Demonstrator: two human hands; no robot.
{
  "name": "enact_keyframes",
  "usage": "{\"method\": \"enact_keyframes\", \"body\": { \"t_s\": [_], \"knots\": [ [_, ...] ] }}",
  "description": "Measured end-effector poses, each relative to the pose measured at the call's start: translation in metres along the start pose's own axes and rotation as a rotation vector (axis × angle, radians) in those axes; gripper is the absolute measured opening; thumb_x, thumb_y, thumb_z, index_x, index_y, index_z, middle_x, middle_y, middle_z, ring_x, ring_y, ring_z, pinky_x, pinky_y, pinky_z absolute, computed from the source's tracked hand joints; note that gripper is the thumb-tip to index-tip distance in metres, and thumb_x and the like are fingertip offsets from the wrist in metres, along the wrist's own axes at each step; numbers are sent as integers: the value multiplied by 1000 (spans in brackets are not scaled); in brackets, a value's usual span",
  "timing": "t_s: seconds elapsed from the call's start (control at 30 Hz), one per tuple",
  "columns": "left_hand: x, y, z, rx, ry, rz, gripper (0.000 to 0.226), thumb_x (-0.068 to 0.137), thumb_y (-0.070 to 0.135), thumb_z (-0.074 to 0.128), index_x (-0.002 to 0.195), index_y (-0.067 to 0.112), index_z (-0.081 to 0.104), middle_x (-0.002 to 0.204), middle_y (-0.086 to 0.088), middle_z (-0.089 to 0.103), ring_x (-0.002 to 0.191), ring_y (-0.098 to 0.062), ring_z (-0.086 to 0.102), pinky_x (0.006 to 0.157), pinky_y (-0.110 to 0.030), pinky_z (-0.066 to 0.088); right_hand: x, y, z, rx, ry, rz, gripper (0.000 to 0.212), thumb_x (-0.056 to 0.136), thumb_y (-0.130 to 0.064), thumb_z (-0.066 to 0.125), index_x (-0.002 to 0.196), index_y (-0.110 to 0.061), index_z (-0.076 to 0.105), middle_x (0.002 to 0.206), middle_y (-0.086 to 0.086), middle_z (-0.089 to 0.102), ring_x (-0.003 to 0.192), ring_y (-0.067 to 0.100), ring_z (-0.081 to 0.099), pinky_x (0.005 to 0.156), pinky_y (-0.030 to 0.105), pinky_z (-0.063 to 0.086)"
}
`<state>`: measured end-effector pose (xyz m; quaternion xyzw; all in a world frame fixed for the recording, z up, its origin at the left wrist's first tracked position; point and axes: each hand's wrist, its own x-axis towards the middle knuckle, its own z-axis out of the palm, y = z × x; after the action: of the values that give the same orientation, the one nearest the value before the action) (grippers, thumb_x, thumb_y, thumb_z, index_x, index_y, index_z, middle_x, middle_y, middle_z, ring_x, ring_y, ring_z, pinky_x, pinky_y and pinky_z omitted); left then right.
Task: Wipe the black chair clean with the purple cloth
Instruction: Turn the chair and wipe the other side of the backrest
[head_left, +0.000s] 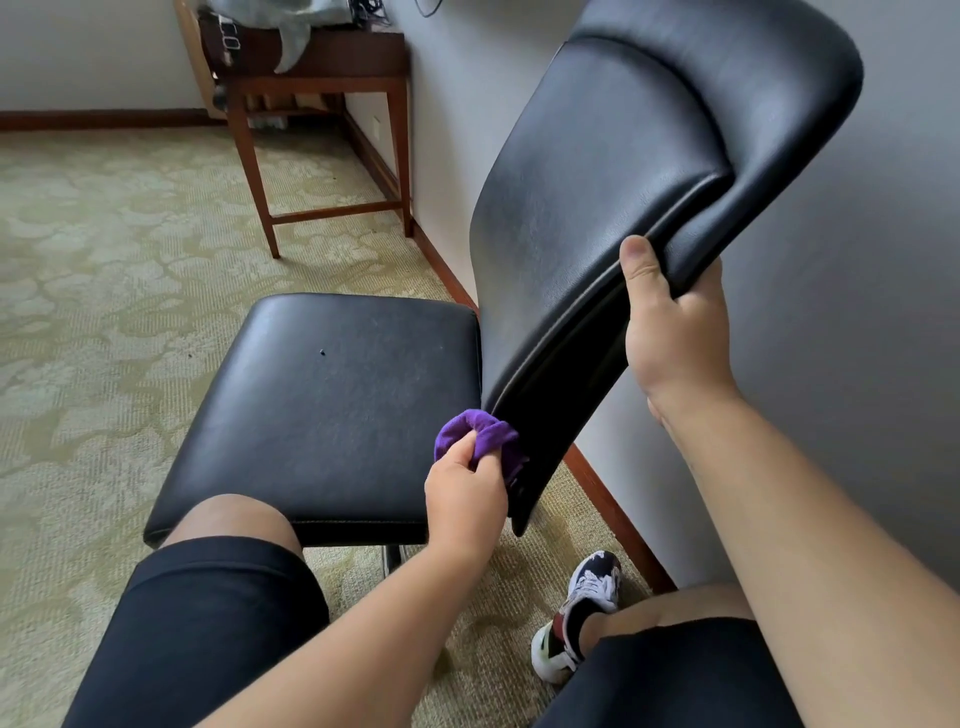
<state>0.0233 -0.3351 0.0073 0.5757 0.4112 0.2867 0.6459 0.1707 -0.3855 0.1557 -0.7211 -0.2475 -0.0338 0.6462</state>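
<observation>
Room: floral-pattern carpet (104, 312), grey wall (857, 364) at right, wooden worktop (358, 57) at far centre; items on it cut off at frame top. Black chair (332, 395): smooth leather-like padded seat, curved backrest (597, 182); base mostly hidden. Left hand (465, 493) pinches bunched purple cloth (483, 428) against backrest's near lower edge. Right hand (670, 332) grips backrest rim, thumb in front.

Bare forearms (779, 519). Black knee-length shorts (208, 623). White-black-red patterned sneaker (589, 597), black sock (574, 631).
</observation>
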Motion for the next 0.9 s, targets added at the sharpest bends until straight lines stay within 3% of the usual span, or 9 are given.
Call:
{"method": "enact_keyframes", "body": {
  "t_s": [0.1,0.27,0.33,0.43,0.5,0.63,0.73,0.9],
  "knots": [
    [-3,-16,0,19,-37,-99,24,96,31,57,86,36,78,79,1,74,67,-15,63,62,-32,52,0,1,-1,4,-2,-8,35,94,-46,65,124,-34,54,109,-25,64,97,-24,57,83,-1,40],
    [-11,-8,15,45,-44,67,25,97,33,55,87,45,74,59,18,62,49,3,51,52,-14,41,1,1,-1,-8,-10,-3,42,92,-49,64,129,-31,54,113,-23,64,103,-18,58,88,2,41],
    [-12,-2,19,20,4,118,26,98,31,55,88,46,73,72,17,68,61,2,61,59,-14,46,1,1,0,-5,-11,-5,40,93,-48,64,128,-32,53,113,-23,64,103,-19,57,87,2,41],
    [-12,-5,16,11,26,175,22,99,27,56,94,41,73,91,11,70,85,-10,67,79,-27,53,0,0,-1,-4,-8,-11,35,93,-47,64,124,-35,52,111,-24,64,100,-21,57,85,0,40],
    [-7,-11,13,30,28,131,21,98,30,54,94,39,72,83,10,67,77,-12,62,75,-32,53,0,0,-1,-3,-14,1,34,94,-47,64,124,-35,52,111,-24,64,99,-21,57,84,0,40],
    [3,-25,-3,100,63,6,23,98,34,54,89,41,74,73,12,65,70,-15,61,66,-29,49,-1,0,0,0,-6,-2,38,94,-46,64,127,-31,53,112,-23,64,99,-22,57,83,-1,40],
    [-6,-33,-6,161,-15,80,19,96,31,55,92,38,73,82,10,69,80,-18,68,72,-41,58,0,1,-1,8,-7,-11,43,94,-46,64,131,-26,54,114,-21,65,101,-21,57,85,0,41],
    [-6,-22,9,282,-29,289,14,94,29,51,91,29,65,81,9,56,78,-8,58,71,-30,51,0,0,1,5,6,-16,41,94,-46,64,129,-29,53,113,-23,64,102,-19,57,86,2,41]
  ]
}}
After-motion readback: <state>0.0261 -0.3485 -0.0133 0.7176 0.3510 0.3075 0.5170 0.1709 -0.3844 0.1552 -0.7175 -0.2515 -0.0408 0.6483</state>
